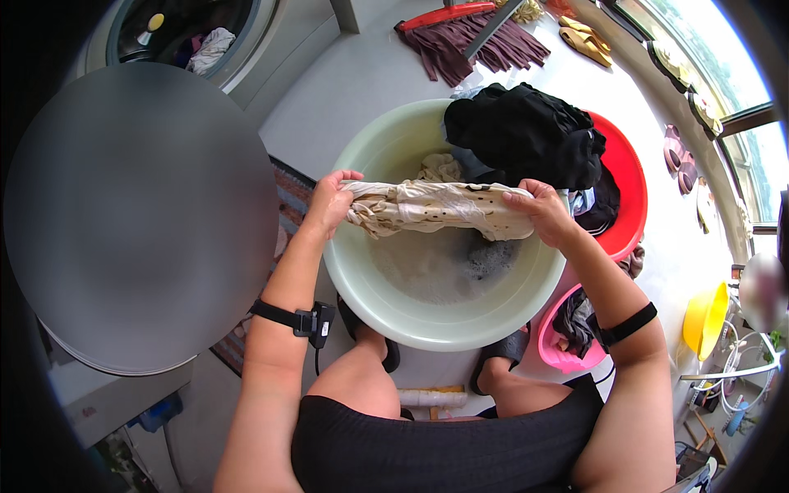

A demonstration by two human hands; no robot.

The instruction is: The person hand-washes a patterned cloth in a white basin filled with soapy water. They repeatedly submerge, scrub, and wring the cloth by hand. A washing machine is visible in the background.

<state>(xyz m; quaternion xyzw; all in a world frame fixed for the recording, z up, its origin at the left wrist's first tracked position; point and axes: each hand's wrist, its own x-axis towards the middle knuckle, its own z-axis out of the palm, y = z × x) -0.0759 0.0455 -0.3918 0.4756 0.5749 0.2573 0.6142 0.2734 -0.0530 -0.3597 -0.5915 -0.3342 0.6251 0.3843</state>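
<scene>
A wet cream cloth with dark spots (437,208) is stretched sideways above a large pale green plastic basin (444,339). My left hand (333,203) grips its bunched left end, and my right hand (542,209) pinches its flatter right end. Below the cloth, cloudy water (419,265) with grey suds (492,256) lies in the basin. Another cream cloth (441,167) rests in the basin behind it. A heap of black clothing (524,132) lies across the basin's far right rim, partly over a red basin (632,179).
A pink basin with dark clothes (570,363) stands by my right foot. A maroon strip mop (444,49) lies beyond the green basin. At the upper left is an open front-loading washing machine (265,37). A yellow basin (706,320) is at far right, and slippers (585,42) lie near the window.
</scene>
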